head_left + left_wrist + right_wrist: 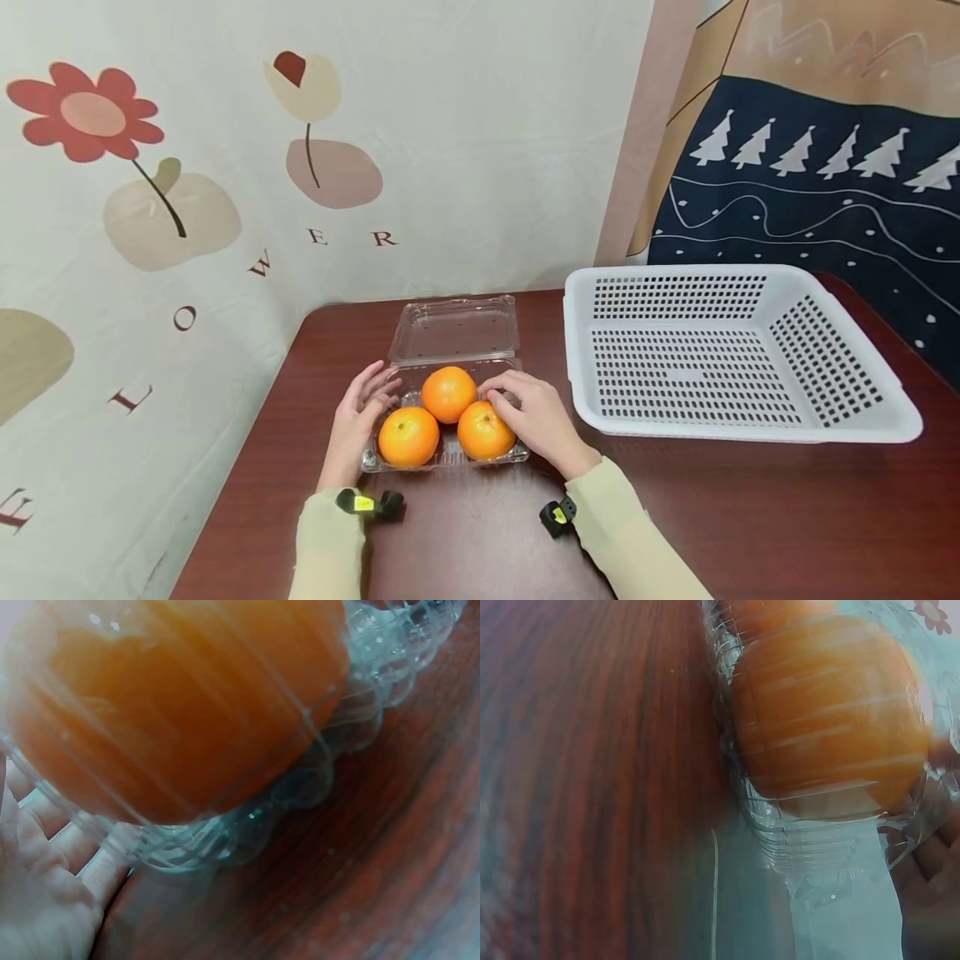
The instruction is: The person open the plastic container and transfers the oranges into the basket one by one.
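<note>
A clear plastic clamshell box (pixel 453 457) sits on the table with three oranges inside. One orange (pixel 448 394) is at the back, another orange (pixel 408 437) at the front left, a third orange (pixel 487 431) at the front right. Its see-through lid (pixel 454 330) is folded back toward the wall. My left hand (pixel 362 417) holds the box by its left side, and in the left wrist view the fingers (pixel 67 840) show behind the plastic wall. On the opposite side my right hand (pixel 536 412) grips the right edge, its fingertips close to the right orange.
A white perforated plastic basket (pixel 585 400) stands to the right of the box on the dark red wooden table (pixel 465 542). Behind the table hangs a pale flower-print cloth (pixel 480 150), with a navy cloth (pixel 810 200) of tree prints at the right.
</note>
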Demonstrator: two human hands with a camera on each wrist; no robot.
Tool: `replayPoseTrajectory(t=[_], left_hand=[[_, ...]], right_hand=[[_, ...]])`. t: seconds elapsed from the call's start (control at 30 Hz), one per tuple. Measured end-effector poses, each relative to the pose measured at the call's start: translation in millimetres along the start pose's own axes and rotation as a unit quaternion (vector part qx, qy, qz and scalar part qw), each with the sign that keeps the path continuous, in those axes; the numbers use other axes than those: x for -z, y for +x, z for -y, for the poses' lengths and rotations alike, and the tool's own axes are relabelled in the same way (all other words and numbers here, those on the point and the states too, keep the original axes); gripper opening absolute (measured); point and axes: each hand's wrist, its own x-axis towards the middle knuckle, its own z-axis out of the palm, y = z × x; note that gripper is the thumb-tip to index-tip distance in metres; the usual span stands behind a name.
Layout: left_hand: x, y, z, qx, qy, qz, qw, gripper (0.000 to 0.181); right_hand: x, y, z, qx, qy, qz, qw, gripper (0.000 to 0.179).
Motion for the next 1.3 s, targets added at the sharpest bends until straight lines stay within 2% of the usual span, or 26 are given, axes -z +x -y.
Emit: replayPoseTrajectory(t=[0.1, 0.3, 0.6, 0.9, 1.13, 1.3], left_hand=[[0.3, 1.0, -0.5, -0.004, 0.000, 0.002, 1.0000, 0.049], [1.1, -0.2, 1.6, 0.009, 0.010, 0.001, 0.9999, 0.045], [2.4, -0.3, 4.7, 0.010, 0.023, -0.001, 0.9997, 0.039], [2.0, -1.3, 3.4, 0.017, 0.027, -0.001, 0.9995, 0.037], [1.3, 0.1, 3.5, 0.009, 0.020, -0.002, 0.9998, 0.035], [2.1, 0.8, 6.0, 0.009, 0.019, -0.005, 0.9998, 0.034]], right_hand=[[0.1, 1.1, -0.1, 0.004, -0.012, 0.006, 0.9999, 0.013], [-1.1, 0.8, -0.6, 0.007, -0.034, 0.023, 0.9991, 0.013], [-3.2, 1.4, -0.5, 0.033, -0.055, 0.039, 0.9972, 0.010], [-2.9, 0.9, -0.4, 0.045, -0.058, 0.042, 0.9964, 0.009], [-3.5, 1.7, -2.1, 0.059, -0.079, 0.034, 0.9945, 0.010], [-3.8, 1.3, -1.2, 0.060, -0.088, 0.045, 0.9933, 0.010]])
